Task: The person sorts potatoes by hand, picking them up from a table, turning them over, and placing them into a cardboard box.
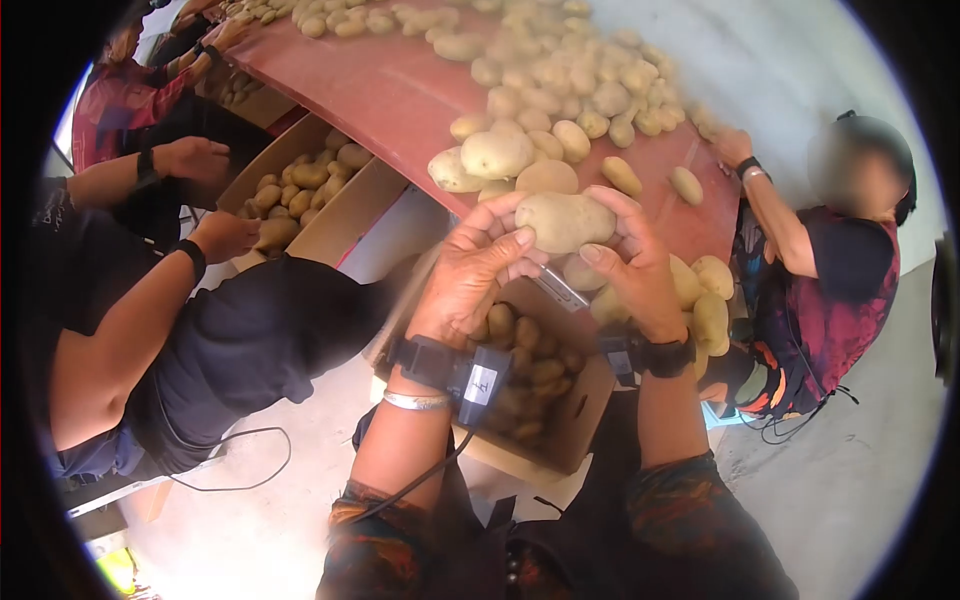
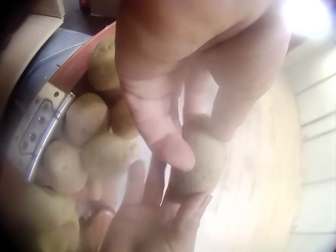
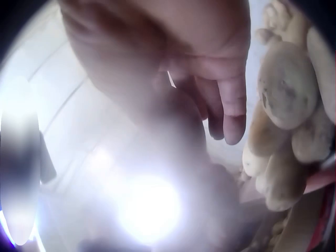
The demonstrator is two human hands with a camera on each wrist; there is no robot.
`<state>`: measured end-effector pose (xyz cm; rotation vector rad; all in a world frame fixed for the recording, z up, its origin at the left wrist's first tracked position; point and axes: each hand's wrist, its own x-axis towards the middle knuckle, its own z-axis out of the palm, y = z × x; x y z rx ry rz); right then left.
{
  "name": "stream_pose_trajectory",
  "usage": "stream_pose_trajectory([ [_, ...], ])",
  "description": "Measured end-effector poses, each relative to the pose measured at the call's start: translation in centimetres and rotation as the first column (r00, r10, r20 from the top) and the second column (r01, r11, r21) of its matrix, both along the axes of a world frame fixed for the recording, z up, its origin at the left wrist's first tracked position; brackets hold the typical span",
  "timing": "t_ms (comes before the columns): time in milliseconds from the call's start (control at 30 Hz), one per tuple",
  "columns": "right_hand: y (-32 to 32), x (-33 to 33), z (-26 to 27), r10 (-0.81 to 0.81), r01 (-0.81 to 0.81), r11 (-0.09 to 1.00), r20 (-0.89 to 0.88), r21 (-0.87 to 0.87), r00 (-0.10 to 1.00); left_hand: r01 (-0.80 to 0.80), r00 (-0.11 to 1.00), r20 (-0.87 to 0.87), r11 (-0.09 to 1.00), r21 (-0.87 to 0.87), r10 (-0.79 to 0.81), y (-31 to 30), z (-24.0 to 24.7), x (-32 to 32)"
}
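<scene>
Between my two hands is a large, pale yellow potato (image 1: pixel 566 222), held up over the near edge of the red table. My left hand (image 1: pixel 468 262) grips its left end, thumb across the near face. On the other end, my right hand (image 1: pixel 640 262) has its thumb low on the near side and fingers round the back. The left wrist view shows the same potato (image 2: pixel 202 163) with the left thumb pressed on it and the right fingers touching it from below. In the right wrist view strong glare blurs most of the hold.
Heaped potatoes (image 1: pixel 500 155) cover the red table (image 1: pixel 370 90), whose near edge has a metal hinge (image 1: pixel 562 288). Under my hands stands a cardboard box (image 1: pixel 570 425) of potatoes. Another potato-filled box (image 1: pixel 300 230) is at the left. People work at both sides.
</scene>
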<state>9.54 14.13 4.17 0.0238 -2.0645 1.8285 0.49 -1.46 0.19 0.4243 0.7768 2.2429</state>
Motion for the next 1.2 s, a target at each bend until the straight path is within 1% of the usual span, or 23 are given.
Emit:
stream_pose_trajectory([
  [33,0.4,0.0,-0.1,0.015,-0.018,0.999,0.069,0.037,0.997,-0.023,0.998,-0.067,0.999,-0.032,0.020,0.1,0.0,-0.1],
  [67,0.5,-0.1,-0.2,0.019,-0.021,0.999,0.068,0.028,0.998,-0.047,0.990,-0.137,0.997,-0.061,0.038,0.3,0.1,-0.2],
  [133,0.7,-0.1,-0.3,0.034,-0.026,0.995,0.083,-0.099,0.996,-0.045,0.991,-0.129,0.996,-0.079,0.034,0.3,0.3,0.0],
  [167,0.8,0.0,-0.4,0.033,-0.025,0.994,0.084,-0.104,0.996,-0.061,0.985,-0.167,0.993,-0.098,0.044,0.4,0.3,0.0],
  [200,0.9,0.0,-0.5,0.049,-0.045,0.992,0.029,-0.121,0.998,-0.078,0.977,-0.205,0.990,-0.115,0.053,0.6,0.3,0.0],
  [233,1.1,0.0,-0.6,0.062,-0.065,0.988,-0.026,-0.137,0.998,-0.074,0.978,-0.205,0.990,-0.118,0.049,0.8,0.2,0.0],
  [267,1.3,-0.1,-0.6,0.059,-0.062,0.988,-0.025,-0.139,0.998,-0.083,0.978,-0.201,0.991,-0.106,0.060,1.0,0.1,0.0],
  [333,1.5,-0.3,-0.9,0.066,-0.080,0.990,-0.125,-0.112,0.990,-0.086,0.979,-0.195,0.992,-0.097,0.066,1.3,-0.1,0.1],
  [467,1.6,-0.4,-1.1,0.074,-0.087,0.992,-0.143,-0.088,0.987,-0.089,0.974,-0.218,0.991,-0.102,0.065,1.4,-0.1,0.0],
  [533,1.6,-0.6,-1.4,0.117,-0.131,0.988,-0.165,-0.077,0.979,-0.100,0.974,-0.212,0.989,-0.113,0.075,1.4,-0.1,0.0],
  [633,1.3,-0.9,-1.3,0.121,-0.127,0.991,-0.155,-0.032,0.980,-0.116,0.980,-0.178,0.984,-0.138,0.091,1.2,0.1,0.1],
  [667,0.9,-0.7,-1.0,0.119,-0.126,0.992,-0.155,-0.034,0.981,-0.122,0.980,-0.171,0.986,-0.114,0.101,1.1,0.2,0.1],
  [733,-0.1,-0.3,-0.2,0.063,-0.062,0.993,0.007,-0.100,0.998,-0.117,0.981,-0.166,0.989,-0.085,0.102,1.2,0.2,0.1],
  [767,0.1,-0.3,-0.4,0.050,-0.049,0.994,0.006,-0.095,0.999,-0.137,0.977,-0.179,0.986,-0.097,0.118,1.2,0.1,0.1],
  [800,0.3,-0.3,-0.7,0.050,-0.053,0.994,0.028,0.100,0.998,-0.154,0.972,-0.193,0.982,-0.108,0.131,1.2,0.1,0.1],
  [833,0.5,-0.3,-0.8,0.045,-0.058,0.955,0.052,0.292,0.998,-0.159,0.973,-0.191,0.976,-0.146,0.130,1.1,0.5,0.2],
  [867,0.4,-0.1,-0.7,0.030,-0.042,0.954,0.046,0.297,0.998,-0.145,0.974,-0.196,0.979,-0.141,0.116,1.0,0.6,0.2],
  [933,-0.6,0.5,0.2,0.026,-0.059,0.927,0.093,0.370,0.995,-0.122,0.989,-0.101,0.977,-0.177,0.106,0.8,0.8,0.3],
  [967,-0.2,0.3,0.0,0.059,-0.060,0.869,0.018,0.491,0.998,-0.150,0.984,-0.131,0.967,-0.206,0.125,0.7,0.8,0.3],
  [1000,-0.2,0.5,0.1,0.055,-0.056,0.872,0.016,0.486,0.998,-0.147,0.984,-0.133,0.966,-0.211,0.120,0.7,0.7,0.3],
  [1067,-0.3,0.9,0.8,0.078,-0.096,0.901,0.059,0.423,0.995,-0.148,0.989,-0.039,0.971,-0.188,0.143,0.7,0.6,0.0],
  [1167,0.2,1.3,0.7,0.064,-0.104,0.934,0.128,0.343,0.990,-0.200,0.980,-0.049,0.969,-0.144,0.195,0.3,-1.0,-1.3],
  [1200,0.3,1.4,0.6,0.069,-0.113,0.938,0.144,0.328,0.987,-0.200,0.980,-0.034,0.967,-0.161,0.197,0.1,-1.3,-1.5],
])
